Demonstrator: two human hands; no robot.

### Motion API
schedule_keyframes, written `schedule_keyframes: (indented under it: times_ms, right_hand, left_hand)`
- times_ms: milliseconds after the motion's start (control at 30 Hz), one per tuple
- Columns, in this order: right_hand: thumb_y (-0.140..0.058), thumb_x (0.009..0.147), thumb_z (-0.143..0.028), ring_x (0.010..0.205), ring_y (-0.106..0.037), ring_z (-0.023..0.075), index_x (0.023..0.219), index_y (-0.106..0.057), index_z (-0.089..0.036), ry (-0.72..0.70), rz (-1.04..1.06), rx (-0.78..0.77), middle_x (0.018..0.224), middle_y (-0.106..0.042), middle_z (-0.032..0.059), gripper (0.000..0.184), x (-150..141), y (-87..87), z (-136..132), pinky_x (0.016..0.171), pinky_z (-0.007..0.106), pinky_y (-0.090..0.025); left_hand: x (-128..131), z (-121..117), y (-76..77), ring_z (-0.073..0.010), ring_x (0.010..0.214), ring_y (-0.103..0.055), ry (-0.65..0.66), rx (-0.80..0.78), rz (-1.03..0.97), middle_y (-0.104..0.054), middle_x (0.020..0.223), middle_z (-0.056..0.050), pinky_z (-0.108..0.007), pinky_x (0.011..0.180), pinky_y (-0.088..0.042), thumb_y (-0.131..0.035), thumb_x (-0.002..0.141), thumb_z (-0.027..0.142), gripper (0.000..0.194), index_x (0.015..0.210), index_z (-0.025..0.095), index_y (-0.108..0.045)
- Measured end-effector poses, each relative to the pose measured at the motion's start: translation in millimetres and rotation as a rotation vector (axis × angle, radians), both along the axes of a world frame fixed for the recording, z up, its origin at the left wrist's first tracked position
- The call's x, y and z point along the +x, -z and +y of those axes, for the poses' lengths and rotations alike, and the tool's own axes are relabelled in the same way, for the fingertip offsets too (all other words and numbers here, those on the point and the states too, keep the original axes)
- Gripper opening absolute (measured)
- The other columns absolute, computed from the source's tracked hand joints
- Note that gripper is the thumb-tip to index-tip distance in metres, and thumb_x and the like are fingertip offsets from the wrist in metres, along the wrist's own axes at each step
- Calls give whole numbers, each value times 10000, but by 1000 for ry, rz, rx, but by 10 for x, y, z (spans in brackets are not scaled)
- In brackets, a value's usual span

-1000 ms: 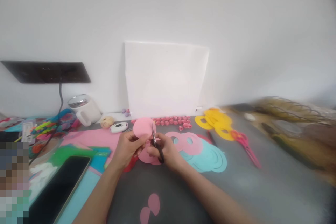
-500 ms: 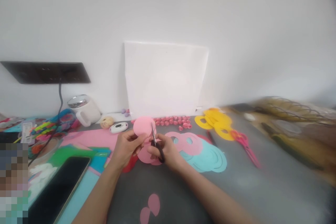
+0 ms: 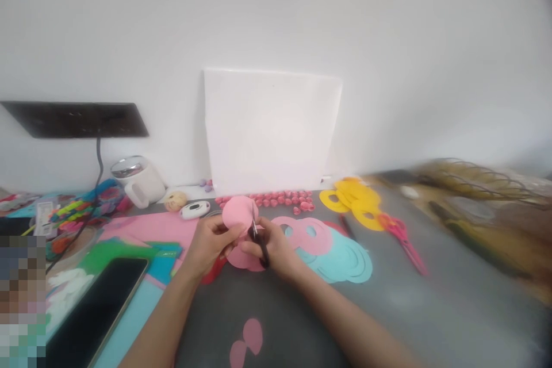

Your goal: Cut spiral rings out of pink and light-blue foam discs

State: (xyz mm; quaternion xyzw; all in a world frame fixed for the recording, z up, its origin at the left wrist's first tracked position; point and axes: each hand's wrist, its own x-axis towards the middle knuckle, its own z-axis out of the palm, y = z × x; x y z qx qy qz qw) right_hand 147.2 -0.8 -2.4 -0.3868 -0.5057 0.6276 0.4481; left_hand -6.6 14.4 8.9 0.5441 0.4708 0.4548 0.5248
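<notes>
Pinched between the fingers of my left hand (image 3: 212, 246) is a round pink paper piece (image 3: 237, 211), raised above the table. My right hand (image 3: 276, 247) is closed around black-handled scissors (image 3: 261, 244), whose blades point up at the right edge of the pink paper. Under and between my hands lies more pink paper (image 3: 241, 259), partly hidden by the fingers. Two small pink paper ovals (image 3: 252, 336) lie on the grey table closer to me. Right of my right hand are pink mask-shaped cutouts (image 3: 308, 236) on top of light blue cutouts (image 3: 345, 259).
Yellow cutouts (image 3: 356, 201) and pink scissors (image 3: 405, 241) lie to the right. Small pink rolled pieces (image 3: 282, 199) line the back by a white board (image 3: 273, 132). Leftward are a mug (image 3: 144, 184), a phone (image 3: 101, 310), coloured sheets and a cable (image 3: 100, 155).
The round pink paper has dipped slightly and shifted a little right, its edge still at the scissor blades. Both hands stay in nearly the same place.
</notes>
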Motion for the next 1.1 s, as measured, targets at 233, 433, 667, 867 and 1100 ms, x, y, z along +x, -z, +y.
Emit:
schedule_keyframes:
  times_ms: [233,433,667,867,1100]
  right_hand:
    - [-815,528,-421,540,-399,86,806,-502,-185,19,-19,48,591,-476,-65,480,18,-13,19,500,211,-331]
    - [-806,533,-441,544,-412,94,815,-526,-188,25,-19,26,598,-483,-53,471,12,-9,14,496,219,-339]
    - [-827,506,-413,509,-469,91,814,-547,-184,57,-23,-22,582,-526,-55,475,22,-51,2,507,228,-396]
    - [-823,504,-438,459,-493,93,815,-549,-178,69,-40,-38,528,-525,-65,489,22,-20,12,464,213,-377]
    - [-808,535,-457,477,-509,101,814,-538,-179,70,-23,-27,565,-560,-43,478,-20,45,1,472,219,-388]
  left_hand:
    - [4,0,-26,-37,343,-357,0,20,-12,-475,439,54,-168,338,-239,-722,676,311,266,581,139,-544]
    - [4,5,-27,-40,355,-371,-17,11,-37,-481,461,59,-170,347,-235,-740,656,274,220,621,143,-566]
    - [-13,23,-3,-33,359,-368,-56,4,-58,-495,465,57,-169,357,-231,-735,669,322,234,645,141,-588]
    - [-12,30,-28,-29,360,-375,-79,-10,-77,-513,475,51,-166,365,-249,-737,670,351,257,683,137,-596]
    - [74,-45,-53,-43,334,-382,31,-38,-92,-526,493,36,-163,321,-207,-692,705,409,300,681,143,-556]
